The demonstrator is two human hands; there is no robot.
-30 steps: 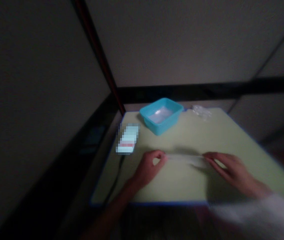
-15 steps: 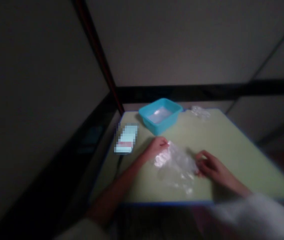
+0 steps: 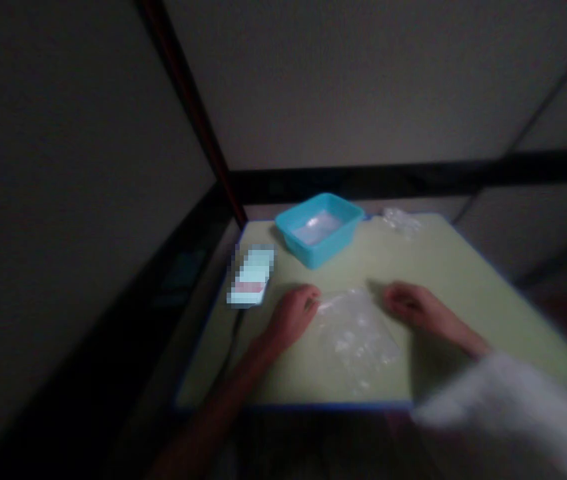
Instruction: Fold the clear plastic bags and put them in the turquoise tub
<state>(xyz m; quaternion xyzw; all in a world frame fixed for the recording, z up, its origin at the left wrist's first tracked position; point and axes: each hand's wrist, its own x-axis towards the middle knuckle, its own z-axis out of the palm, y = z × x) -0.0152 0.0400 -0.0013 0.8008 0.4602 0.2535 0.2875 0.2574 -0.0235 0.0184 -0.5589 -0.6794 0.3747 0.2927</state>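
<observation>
A clear plastic bag [image 3: 358,330], thin and wrinkled, lies spread on the table in front of me. My left hand [image 3: 296,310] is closed at the bag's upper left corner, pinching its edge. To the right of the bag is my right hand [image 3: 416,307], just above the table and apart from the plastic. Its fingers are curled in, and the dim, blurred view hides whether anything is inside them.
A turquoise plastic basin [image 3: 320,250] with pale, shiny plastic in it stands at the back of the yellowish table [image 3: 463,280]. Crumpled clear plastic [image 3: 402,221] lies behind on the right. At the left edge is a phone-like lit screen [image 3: 253,275] with a dark cord [image 3: 233,340].
My right hand has let go of the bag's right side and moved slightly up. My left hand has shifted left and down, and the bag now lies flatter.
</observation>
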